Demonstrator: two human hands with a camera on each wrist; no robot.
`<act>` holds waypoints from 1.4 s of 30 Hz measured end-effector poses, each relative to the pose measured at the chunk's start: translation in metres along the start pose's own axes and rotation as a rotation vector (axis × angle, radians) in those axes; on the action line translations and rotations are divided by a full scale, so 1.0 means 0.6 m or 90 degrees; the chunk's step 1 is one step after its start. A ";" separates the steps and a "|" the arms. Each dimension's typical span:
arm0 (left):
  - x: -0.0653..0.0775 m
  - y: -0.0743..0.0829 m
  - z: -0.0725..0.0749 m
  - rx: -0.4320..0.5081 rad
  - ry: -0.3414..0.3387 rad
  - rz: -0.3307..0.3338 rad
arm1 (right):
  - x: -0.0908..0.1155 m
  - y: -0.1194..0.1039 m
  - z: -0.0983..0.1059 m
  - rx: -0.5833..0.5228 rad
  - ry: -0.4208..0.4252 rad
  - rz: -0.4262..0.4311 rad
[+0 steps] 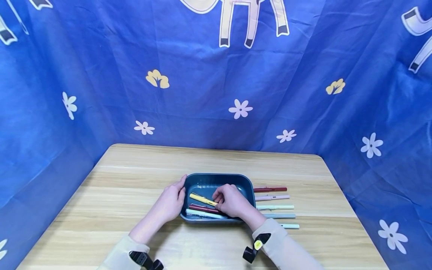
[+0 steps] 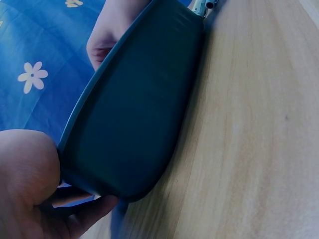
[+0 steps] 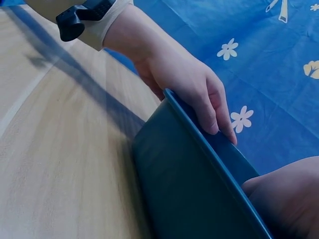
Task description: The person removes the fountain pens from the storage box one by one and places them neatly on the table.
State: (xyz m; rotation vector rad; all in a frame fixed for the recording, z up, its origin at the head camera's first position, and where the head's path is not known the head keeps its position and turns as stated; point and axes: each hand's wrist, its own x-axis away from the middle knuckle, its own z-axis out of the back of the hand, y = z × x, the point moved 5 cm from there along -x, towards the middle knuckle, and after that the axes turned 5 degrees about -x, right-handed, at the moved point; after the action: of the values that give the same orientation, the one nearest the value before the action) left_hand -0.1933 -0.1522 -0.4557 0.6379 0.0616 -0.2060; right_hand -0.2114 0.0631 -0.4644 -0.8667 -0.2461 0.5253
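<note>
A dark teal rectangular box sits on the table, its long side facing me. My left hand holds the box's left end, thumb up at the rim and fingers against the outer end wall in the left wrist view. Inside the box, my right hand pinches the right end of a yellow pen, which slants down toward my fingertips. Nearer the front wall lie a dark red pen and a pale blue pen; their right ends are partly behind my right hand. The right wrist view hides the pens behind the box wall.
Right of the box, several pens lie in a column: dark red, lilac, pale mint, grey-blue and light green. Blue patterned curtain surrounds the wooden table at the back and sides.
</note>
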 end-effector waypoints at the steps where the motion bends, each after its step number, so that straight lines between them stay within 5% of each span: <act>1: 0.001 0.000 0.000 0.000 0.000 0.000 | 0.000 0.000 0.000 0.001 0.002 0.000; 10: 0.002 -0.001 0.000 -0.001 0.000 0.002 | 0.004 -0.002 0.008 0.028 0.027 -0.011; 42: 0.003 0.001 -0.001 -0.013 0.001 -0.001 | 0.034 -0.014 0.062 -0.137 0.133 0.030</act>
State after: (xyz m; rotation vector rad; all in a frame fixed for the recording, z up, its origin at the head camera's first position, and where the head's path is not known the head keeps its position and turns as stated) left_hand -0.1917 -0.1519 -0.4560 0.6171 0.0665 -0.2060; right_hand -0.2069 0.0939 -0.4345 -1.1314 -0.0919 0.4528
